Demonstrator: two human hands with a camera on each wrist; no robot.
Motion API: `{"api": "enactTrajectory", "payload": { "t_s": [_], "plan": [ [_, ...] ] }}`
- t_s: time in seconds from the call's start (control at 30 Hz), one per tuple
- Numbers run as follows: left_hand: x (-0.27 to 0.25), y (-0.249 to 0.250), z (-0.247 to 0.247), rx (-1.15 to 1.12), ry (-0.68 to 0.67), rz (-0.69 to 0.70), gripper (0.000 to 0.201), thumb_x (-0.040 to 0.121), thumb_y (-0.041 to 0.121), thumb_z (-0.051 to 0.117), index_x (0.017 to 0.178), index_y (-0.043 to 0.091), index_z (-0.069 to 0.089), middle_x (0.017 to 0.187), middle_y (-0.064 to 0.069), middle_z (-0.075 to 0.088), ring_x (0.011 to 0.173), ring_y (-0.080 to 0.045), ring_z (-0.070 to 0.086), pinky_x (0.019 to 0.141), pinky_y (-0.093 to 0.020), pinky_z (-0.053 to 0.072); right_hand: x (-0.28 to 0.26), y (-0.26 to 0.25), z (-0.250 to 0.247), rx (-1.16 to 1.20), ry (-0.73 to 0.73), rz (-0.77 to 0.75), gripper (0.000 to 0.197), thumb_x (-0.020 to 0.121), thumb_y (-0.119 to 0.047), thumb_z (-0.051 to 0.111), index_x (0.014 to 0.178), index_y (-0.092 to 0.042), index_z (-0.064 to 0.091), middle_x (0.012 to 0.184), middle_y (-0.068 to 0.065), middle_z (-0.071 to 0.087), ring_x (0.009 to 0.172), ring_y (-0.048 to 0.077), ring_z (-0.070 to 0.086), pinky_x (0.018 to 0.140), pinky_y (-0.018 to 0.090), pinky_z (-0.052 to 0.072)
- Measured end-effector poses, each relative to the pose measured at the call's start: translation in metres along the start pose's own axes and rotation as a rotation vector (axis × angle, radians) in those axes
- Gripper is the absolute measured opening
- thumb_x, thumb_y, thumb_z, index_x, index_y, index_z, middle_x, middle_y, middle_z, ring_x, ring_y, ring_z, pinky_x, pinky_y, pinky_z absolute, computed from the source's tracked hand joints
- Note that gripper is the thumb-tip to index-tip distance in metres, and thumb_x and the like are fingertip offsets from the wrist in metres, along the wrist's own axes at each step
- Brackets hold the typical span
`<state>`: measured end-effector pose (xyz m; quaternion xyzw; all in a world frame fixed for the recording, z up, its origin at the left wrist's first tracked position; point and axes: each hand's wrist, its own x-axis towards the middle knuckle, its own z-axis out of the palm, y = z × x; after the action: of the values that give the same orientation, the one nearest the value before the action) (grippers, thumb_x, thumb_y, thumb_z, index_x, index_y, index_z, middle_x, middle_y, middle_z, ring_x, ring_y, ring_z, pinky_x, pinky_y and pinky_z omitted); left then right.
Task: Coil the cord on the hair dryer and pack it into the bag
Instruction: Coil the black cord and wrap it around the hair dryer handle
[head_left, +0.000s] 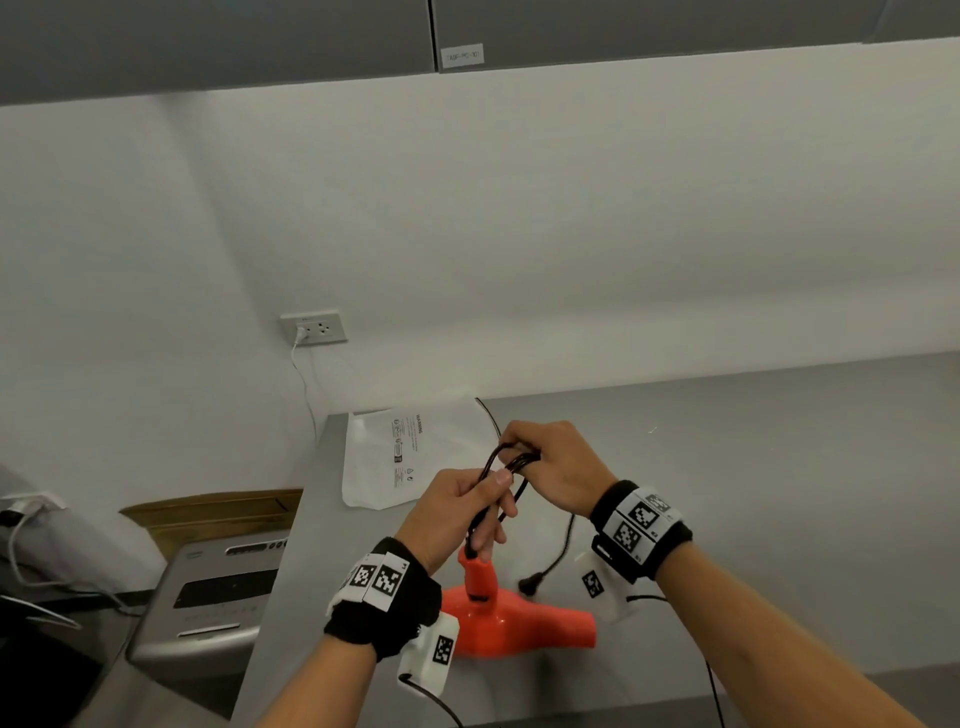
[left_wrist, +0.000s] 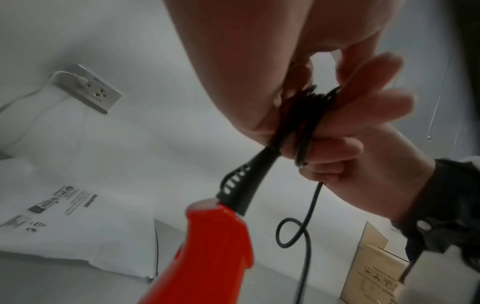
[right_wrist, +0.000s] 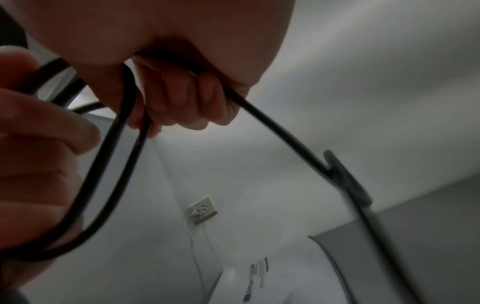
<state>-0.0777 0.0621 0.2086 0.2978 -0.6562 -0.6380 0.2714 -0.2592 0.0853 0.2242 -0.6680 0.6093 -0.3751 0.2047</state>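
- Your left hand (head_left: 457, 512) is gripping the gathered loops of the black cord (head_left: 506, 470) just above the handle of the orange hair dryer (head_left: 511, 621), fingers curled round the bundle.
- Your right hand (head_left: 553, 470) is pinching the same loops from the far side (the fingers are wrapped round the cord in the wrist view).
- You are holding the dryer just above the grey worktop (head_left: 779, 467), its plug (head_left: 530, 584) dangling beside it.
- You are working just in front of the white bag (head_left: 379, 457), lying flat on the worktop.
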Motion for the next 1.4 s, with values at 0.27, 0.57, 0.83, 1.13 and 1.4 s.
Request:
{"api": "enactTrajectory", "payload": {
  "t_s": [0.27,0.57,0.83,1.13,1.4],
  "plan": [
    [0.008,-0.006,0.000,-0.180,-0.046,0.056,0.037,0.100,0.031,0.060,0.080,0.002,0.068,0.049,-0.010,0.059,0.031,-0.008,0.031,0.045,-0.023,0.037,-0.004,0.008,0.020,0.140,-0.030,0.076,0.014,0.082,-0.028,0.048,0.082,-0.017,0.056,0.074,0.013,0.068,0.069,0.031,0.061,0.066,0.045,0.050],
    [0.013,-0.008,0.008,-0.347,0.074,0.064,0.028,0.103,0.010,0.048,0.126,0.005,0.064,0.115,-0.012,0.077,0.082,-0.024,0.075,0.073,-0.028,0.061,-0.024,0.031,0.041,-0.119,-0.061,0.154,0.038,0.094,-0.047,0.038,0.108,-0.018,0.058,0.071,-0.008,0.061,0.063,0.021,0.061,0.061,0.034,0.047],
    [0.023,-0.015,0.006,-0.401,0.192,0.034,0.042,0.104,0.000,0.044,0.143,0.014,0.052,0.143,-0.006,0.062,0.125,-0.028,0.065,0.108,-0.045,0.050,-0.054,0.035,0.039,-0.570,-0.237,0.090,0.023,0.103,-0.035,0.039,0.106,-0.015,0.049,0.081,0.005,0.063,0.069,0.028,0.060,0.063,0.039,0.049],
    [0.029,-0.011,0.005,-0.446,0.293,0.016,0.037,0.102,-0.009,0.041,0.137,0.001,0.048,0.133,-0.017,0.067,0.113,-0.037,0.071,0.105,-0.048,0.051,-0.078,0.036,0.022,-0.615,-0.186,0.137,0.025,0.106,-0.029,0.033,0.084,-0.020,0.040,0.082,-0.004,0.051,0.069,0.021,0.048,0.064,0.032,0.037],
    [0.029,0.000,0.005,-0.313,0.254,0.129,0.036,0.103,-0.004,0.039,0.136,0.004,0.051,0.123,-0.012,0.074,0.061,-0.018,0.066,0.065,-0.029,0.050,-0.088,0.090,0.024,-0.480,-0.252,0.445,0.045,0.107,-0.040,0.033,0.065,-0.023,0.035,0.065,-0.007,0.043,0.072,0.025,0.047,0.067,0.034,0.035]
  ]
}}
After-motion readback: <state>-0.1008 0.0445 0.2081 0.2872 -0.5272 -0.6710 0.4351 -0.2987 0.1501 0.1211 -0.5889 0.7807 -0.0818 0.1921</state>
